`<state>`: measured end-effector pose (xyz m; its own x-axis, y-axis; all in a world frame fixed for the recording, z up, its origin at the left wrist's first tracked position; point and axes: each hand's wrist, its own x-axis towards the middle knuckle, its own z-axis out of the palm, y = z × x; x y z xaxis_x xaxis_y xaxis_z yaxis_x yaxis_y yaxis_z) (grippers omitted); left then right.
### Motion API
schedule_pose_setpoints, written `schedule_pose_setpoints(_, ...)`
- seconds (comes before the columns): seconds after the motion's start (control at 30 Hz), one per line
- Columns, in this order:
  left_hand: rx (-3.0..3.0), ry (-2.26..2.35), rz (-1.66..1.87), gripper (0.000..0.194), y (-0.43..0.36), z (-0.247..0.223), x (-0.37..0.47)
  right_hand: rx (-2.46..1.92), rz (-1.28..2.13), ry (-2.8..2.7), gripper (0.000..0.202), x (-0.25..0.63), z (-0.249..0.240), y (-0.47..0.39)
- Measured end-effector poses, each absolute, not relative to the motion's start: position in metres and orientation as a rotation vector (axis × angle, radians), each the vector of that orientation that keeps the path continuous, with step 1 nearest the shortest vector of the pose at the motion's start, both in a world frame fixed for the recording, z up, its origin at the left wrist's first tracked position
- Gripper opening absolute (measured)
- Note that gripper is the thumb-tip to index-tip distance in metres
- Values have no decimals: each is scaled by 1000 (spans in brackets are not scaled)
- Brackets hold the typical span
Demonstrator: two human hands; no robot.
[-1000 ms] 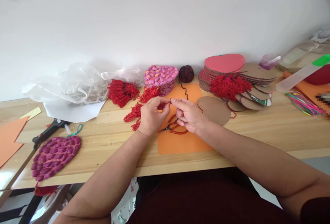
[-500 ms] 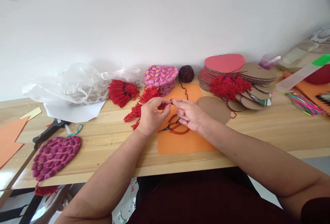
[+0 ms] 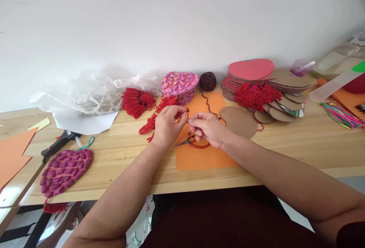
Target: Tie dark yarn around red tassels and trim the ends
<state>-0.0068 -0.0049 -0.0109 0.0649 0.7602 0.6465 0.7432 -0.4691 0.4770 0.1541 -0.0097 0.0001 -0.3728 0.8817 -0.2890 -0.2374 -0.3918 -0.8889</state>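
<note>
Left hand (image 3: 169,127) and right hand (image 3: 209,129) pinch a dark yarn strand (image 3: 187,113) that, from here, looks light, limp, best held near its ends.

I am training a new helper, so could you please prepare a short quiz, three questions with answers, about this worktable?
1. True or false: the dark yarn ball is farther left in the picture than the glue gun.
2. What lies on the orange sheet? a) glue gun b) scissors c) plastic bag
3. What thin material shows between the left hand and the right hand?

Key: 1. False. 2. b. 3. Dark yarn.
</note>
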Motion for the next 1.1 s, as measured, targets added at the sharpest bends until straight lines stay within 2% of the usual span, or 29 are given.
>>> schedule_pose_setpoints(0.13,2413,1584,1371,9,-4,-12,-7,-1175,1544,-1318,13,157,6,-13)
schedule_pose_setpoints(0.23,2451,1591,1376,9,-5,-12,-7,-1179,1372,-1452,23,159,10,-16)
schedule_pose_setpoints(0.47,2468,1599,1399,9,-4,-14,-8,-1226,1332,-1585,5,158,4,-15)
schedule_pose_setpoints(0.63,2511,1576,1344,10,-3,-14,-8,-1176,841,-1947,15,164,2,-15)
schedule_pose_setpoints(0.73,2573,1478,1262,10,-4,-13,-7,-1062,681,-2047,16,171,9,-14)
schedule_pose_setpoints(0.8,2546,1370,1241,10,-6,-11,-6,-999,696,-2031,16,176,13,-8)
schedule_pose_setpoints(0.9,2349,1218,1245,10,-9,-8,-4,-941,892,-1893,12,181,13,6)
schedule_pose_setpoints(1.03,1932,1140,1282,2,-9,-6,-3,-889,1373,-1544,17,180,2,19)
schedule_pose_setpoints(1.1,1780,1095,1313,6,-8,-6,-3,-878,1640,-1318,23,175,-3,18)
